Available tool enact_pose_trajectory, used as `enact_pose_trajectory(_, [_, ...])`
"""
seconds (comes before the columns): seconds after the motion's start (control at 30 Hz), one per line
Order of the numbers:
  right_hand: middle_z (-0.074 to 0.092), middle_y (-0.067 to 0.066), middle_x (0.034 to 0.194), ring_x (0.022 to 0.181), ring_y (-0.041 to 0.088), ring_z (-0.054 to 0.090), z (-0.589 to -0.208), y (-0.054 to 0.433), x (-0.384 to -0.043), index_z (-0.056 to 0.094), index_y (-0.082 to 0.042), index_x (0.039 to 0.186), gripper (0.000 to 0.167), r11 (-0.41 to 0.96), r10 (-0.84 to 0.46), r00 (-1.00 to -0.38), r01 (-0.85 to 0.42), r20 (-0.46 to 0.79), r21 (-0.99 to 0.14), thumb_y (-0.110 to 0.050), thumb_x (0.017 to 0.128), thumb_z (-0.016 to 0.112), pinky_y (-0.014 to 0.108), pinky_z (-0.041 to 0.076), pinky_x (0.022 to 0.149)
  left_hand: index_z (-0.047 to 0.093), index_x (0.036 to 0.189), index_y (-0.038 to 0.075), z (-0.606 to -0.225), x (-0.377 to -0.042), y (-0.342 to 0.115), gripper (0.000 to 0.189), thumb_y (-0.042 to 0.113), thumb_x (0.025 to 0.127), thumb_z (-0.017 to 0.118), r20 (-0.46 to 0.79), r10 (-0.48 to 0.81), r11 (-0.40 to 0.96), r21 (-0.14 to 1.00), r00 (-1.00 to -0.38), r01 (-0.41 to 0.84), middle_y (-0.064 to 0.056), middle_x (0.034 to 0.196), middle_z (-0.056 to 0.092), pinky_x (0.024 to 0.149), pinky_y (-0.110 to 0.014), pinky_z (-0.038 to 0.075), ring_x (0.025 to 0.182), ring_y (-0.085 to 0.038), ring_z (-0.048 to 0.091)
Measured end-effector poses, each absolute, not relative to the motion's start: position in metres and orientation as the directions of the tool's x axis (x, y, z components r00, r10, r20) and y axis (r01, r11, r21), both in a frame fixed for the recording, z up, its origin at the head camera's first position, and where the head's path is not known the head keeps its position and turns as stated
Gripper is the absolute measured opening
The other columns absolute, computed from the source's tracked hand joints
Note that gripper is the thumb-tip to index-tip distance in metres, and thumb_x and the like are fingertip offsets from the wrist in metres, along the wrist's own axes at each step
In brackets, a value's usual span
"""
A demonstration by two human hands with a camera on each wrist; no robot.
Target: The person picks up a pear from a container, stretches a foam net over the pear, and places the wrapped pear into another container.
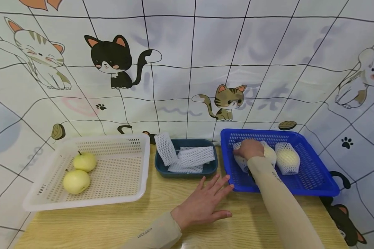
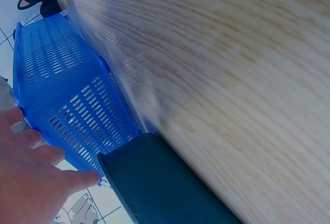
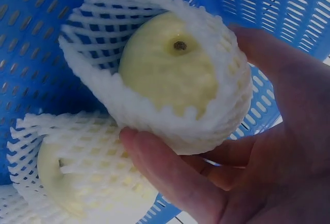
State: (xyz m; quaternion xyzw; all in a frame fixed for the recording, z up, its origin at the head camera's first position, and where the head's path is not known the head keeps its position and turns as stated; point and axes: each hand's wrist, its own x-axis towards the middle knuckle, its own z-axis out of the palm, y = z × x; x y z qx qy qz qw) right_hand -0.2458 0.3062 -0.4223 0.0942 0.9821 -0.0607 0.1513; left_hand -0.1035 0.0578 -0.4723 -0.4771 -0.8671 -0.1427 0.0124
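Cat-printed wall covering (image 1: pixel 174 41) fills the far side of my head view, above a wood-grain table (image 1: pixel 112 224). On it I have the blue basket (image 1: pixel 318 181) to the right, the white basket (image 1: pixel 121 173) to the left and a dark green tray (image 1: pixel 187 175) between them. My left hand (image 1: pixel 202 205) is spread wide near the blue basket's corner, holding nothing; I can't tell whether it touches the table. My right hand (image 1: pixel 251 148) is curled about the held fruit (image 3: pixel 170 69), thumb and fingers on opposite sides. That fruit sits inside the blue basket, beside another netted fruit (image 3: pixel 98 167); I can't tell if its underside is clear of the floor. Two bare fruit (image 1: pixel 77 182) lie in the white basket.

I'd expect the fruit to be firm, moderately heavy for its size and easily bruised. Its net (image 3: pixel 154 105) looks soft and springy, with a gaping end, so I judge the skin could slide inside it. I'd grip around the fruit's middle, through the net, lightly. Loose nets (image 1: pixel 193 157) in the tray should weigh almost nothing.

For writing, the left sleeve (image 1: pixel 159 233) appears to read "LetsSlim"; the right sleeve's (image 1: pixel 277 193) print is too small to read.
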Motion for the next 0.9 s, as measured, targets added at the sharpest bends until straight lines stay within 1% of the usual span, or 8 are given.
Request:
enact_pose_trajectory(0.13, [0.071, 0.022, 0.092, 0.080, 0.033, 0.066, -0.422, 0.309, -0.244, 0.074, 0.009, 0.100, 0.060, 0.977, 0.161, -0.930, 0.198, -0.330, -0.081, -0.050, 0.094, 0.070, 0.051, 0.058, 0.076, 0.026, 0.165, 0.023, -0.472, -0.103, 0.059, 0.076, 0.066, 0.104, 0.041, 0.154, 0.825, 0.504, 0.238, -0.544, 0.831, -0.002, 0.174, 0.006, 0.115, -0.066, 0.031, 0.157, -0.032, 0.018])
enact_pose_trajectory(0.23, [0.071, 0.027, 0.104, 0.089, 0.038, 0.068, -0.419, 0.313, -0.241, 0.073, 0.010, 0.110, 0.067, 0.976, 0.147, -0.922, 0.193, -0.357, -0.097, -0.055, 0.096, 0.065, 0.057, 0.057, 0.082, 0.026, 0.165, 0.023, -0.472, -0.103, 0.060, 0.076, 0.066, 0.104, 0.041, 0.151, 0.826, 0.502, 0.244, -0.544, 0.830, -0.002, 0.174, 0.006, 0.115, -0.066, 0.031, 0.157, -0.030, 0.015])
enact_pose_trajectory(0.33, [0.067, 0.033, 0.119, 0.103, 0.046, 0.067, -0.410, 0.317, -0.237, 0.068, 0.012, 0.121, 0.076, 0.978, 0.127, -0.917, 0.180, -0.378, -0.109, -0.059, 0.097, 0.060, 0.064, 0.052, 0.091, 0.025, 0.166, 0.023, -0.473, -0.103, 0.061, 0.077, 0.066, 0.104, 0.041, 0.155, 0.825, 0.502, 0.241, -0.544, 0.831, -0.002, 0.174, 0.006, 0.115, -0.066, 0.031, 0.158, -0.028, 0.014])
enact_pose_trajectory(0.4, [0.061, 0.037, 0.129, 0.113, 0.052, 0.062, -0.401, 0.320, -0.235, 0.061, 0.015, 0.130, 0.081, 0.980, 0.108, -0.917, 0.164, -0.383, -0.117, -0.060, 0.098, 0.057, 0.068, 0.049, 0.095, 0.024, 0.166, 0.023, -0.474, -0.103, 0.061, 0.077, 0.066, 0.104, 0.041, 0.161, 0.825, 0.502, 0.233, -0.542, 0.833, -0.002, 0.174, 0.006, 0.115, -0.066, 0.032, 0.157, -0.028, 0.015])
enact_pose_trajectory(0.57, [0.046, 0.039, 0.146, 0.128, 0.058, 0.049, -0.375, 0.325, -0.225, 0.041, 0.017, 0.147, 0.088, 0.978, 0.051, -0.921, 0.124, -0.387, -0.166, -0.057, 0.101, 0.054, 0.070, 0.044, 0.100, 0.024, 0.166, 0.023, -0.477, -0.102, 0.061, 0.078, 0.066, 0.104, 0.040, 0.174, 0.820, 0.507, 0.219, -0.545, 0.834, -0.002, 0.174, 0.006, 0.114, -0.067, 0.033, 0.156, -0.031, 0.020])
enact_pose_trajectory(0.67, [0.039, 0.038, 0.152, 0.133, 0.059, 0.043, -0.361, 0.326, -0.217, 0.033, 0.015, 0.153, 0.089, 0.977, 0.015, -0.926, 0.094, -0.376, -0.191, -0.056, 0.102, 0.052, 0.072, 0.040, 0.103, 0.024, 0.166, 0.023, -0.478, -0.101, 0.061, 0.078, 0.066, 0.104, 0.040, 0.176, 0.814, 0.515, 0.221, -0.554, 0.828, -0.002, 0.174, 0.006, 0.114, -0.067, 0.032, 0.157, -0.031, 0.018])
enact_pose_trajectory(0.73, [0.038, 0.037, 0.153, 0.135, 0.058, 0.042, -0.355, 0.326, -0.211, 0.032, 0.013, 0.154, 0.088, 0.976, 0.004, -0.935, 0.080, -0.355, -0.201, -0.056, 0.102, 0.051, 0.073, 0.038, 0.104, 0.024, 0.166, 0.023, -0.478, -0.101, 0.061, 0.078, 0.066, 0.104, 0.040, 0.176, 0.810, 0.521, 0.223, -0.559, 0.824, -0.003, 0.174, 0.006, 0.114, -0.066, 0.032, 0.157, -0.032, 0.017])
enact_pose_trajectory(0.9, [0.048, 0.035, 0.147, 0.129, 0.054, 0.051, -0.348, 0.323, -0.192, 0.041, 0.011, 0.151, 0.081, 0.974, -0.014, -0.972, 0.039, -0.233, -0.222, -0.054, 0.103, 0.053, 0.069, 0.043, 0.101, 0.026, 0.165, 0.020, -0.476, -0.099, 0.060, 0.078, 0.066, 0.104, 0.040, 0.171, 0.802, 0.530, 0.240, -0.573, 0.813, -0.011, 0.173, 0.007, 0.116, -0.065, 0.030, 0.157, -0.035, 0.014])
